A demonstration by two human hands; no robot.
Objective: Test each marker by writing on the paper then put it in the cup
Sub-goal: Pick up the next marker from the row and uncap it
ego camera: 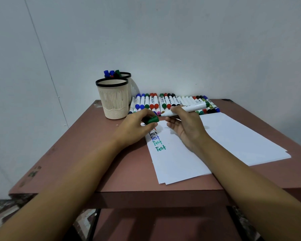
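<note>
We are counting two hands over the reddish-brown bench (pixel 73 146), both just left of the frame's middle. The left grip (pixel 137 126) is pinching one green cap (pixel 152 120) between thumb and fingertips. The right grip (pixel 186 126) is pinching one uncapped marker (pixel 193 107) near its tip end. The white barrel is running up and to the right out of the grip and ending in a green butt. The bare tip is pointing toward the frame's left, at the cap; tip and cap are sitting near each other but apart, both above the upper left corner of the paper (pixel 229 136).

The paper is lying as a fanned stack of white sheets right of centre; we are not managing to count them. On the top sheet we are reading four "Test" words (pixel 157 140) in a column, black, blue, teal and green, with a red one half hidden under the left grip.

Two cream cups with black rims are standing in the upper left of the bench. The front cup (pixel 113 101) is showing nothing above its rim, and the rear cup (pixel 129 76) is holding capped markers (pixel 111 73), with two blue tops and one green showing clearly. One long row of markers (pixel 170 101) is lying along the bench's far edge, too many to count surely.
</note>
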